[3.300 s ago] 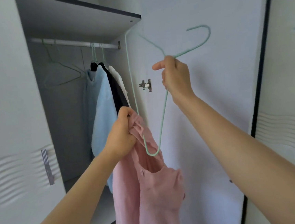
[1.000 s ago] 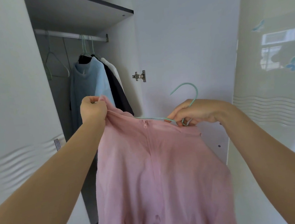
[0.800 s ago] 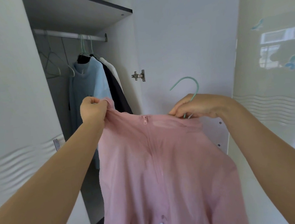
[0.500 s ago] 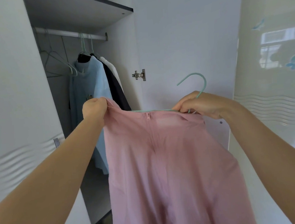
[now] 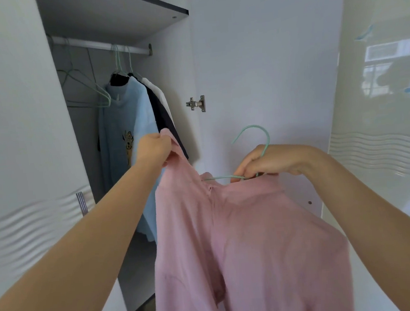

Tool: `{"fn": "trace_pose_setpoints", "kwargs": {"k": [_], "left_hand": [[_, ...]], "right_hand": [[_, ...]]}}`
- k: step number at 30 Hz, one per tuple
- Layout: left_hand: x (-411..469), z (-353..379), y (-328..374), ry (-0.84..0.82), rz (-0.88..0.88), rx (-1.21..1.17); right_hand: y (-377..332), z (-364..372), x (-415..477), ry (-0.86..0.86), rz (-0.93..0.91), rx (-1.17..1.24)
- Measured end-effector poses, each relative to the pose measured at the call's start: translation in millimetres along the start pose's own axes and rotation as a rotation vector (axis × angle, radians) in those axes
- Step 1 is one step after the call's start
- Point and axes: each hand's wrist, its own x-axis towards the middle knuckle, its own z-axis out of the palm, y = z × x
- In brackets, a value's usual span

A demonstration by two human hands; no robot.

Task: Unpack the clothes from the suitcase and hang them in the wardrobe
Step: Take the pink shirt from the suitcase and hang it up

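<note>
A pink zip-front garment point(image 5: 246, 238) hangs in front of me, spread between both hands. My left hand point(image 5: 152, 150) pinches its left shoulder, lifted up near the wardrobe opening. My right hand point(image 5: 266, 161) grips the neck of a mint-green wire hanger point(image 5: 263, 135) at the garment's collar; the hook sticks up above my fingers and one hanger arm shows at the neckline, the rest hidden inside the cloth. The wardrobe rail point(image 5: 95, 44) runs at the upper left. The suitcase is out of view.
On the rail hang a light blue shirt point(image 5: 127, 127) with a cartoon print, a dark garment point(image 5: 164, 116) and a white one behind it, plus empty green wire hangers point(image 5: 86, 91) on the left. The open wardrobe door point(image 5: 253, 64) with a metal hinge point(image 5: 197, 104) stands behind the garment.
The hanger, held up bare over the bunched garment seconds ago, now sits inside the collar. In the last half second my left hand lifted the shoulder higher and the right dropped slightly.
</note>
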Motion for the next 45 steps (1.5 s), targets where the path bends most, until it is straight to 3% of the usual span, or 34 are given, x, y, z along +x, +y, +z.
{"fn": "trace_pose_setpoints", "kwargs": {"k": [9,15,26,36,42,45], "left_hand": [[-7,11,1,-0.128,0.168,-0.087],[-18,23,10,-0.263,0.22,-0.153],[-2,14,5,-0.045,0.111,-0.177],[-5,2,3,-0.52,0.011,0.086],[-8,7,-12,-0.671,0.2,0.545],[-11,17,-18,-0.618,0.329,0.774]], "right_hand": [[-9,5,13,-0.009,0.038,-0.138],[-18,7,22,-0.027,0.094,-0.023],[-8,11,24,0.02,0.124,-0.001],[-2,3,23,0.162,0.099,0.095],[-5,5,21,0.241,0.064,0.131],[-10,6,17,0.25,0.044,0.157]]}}
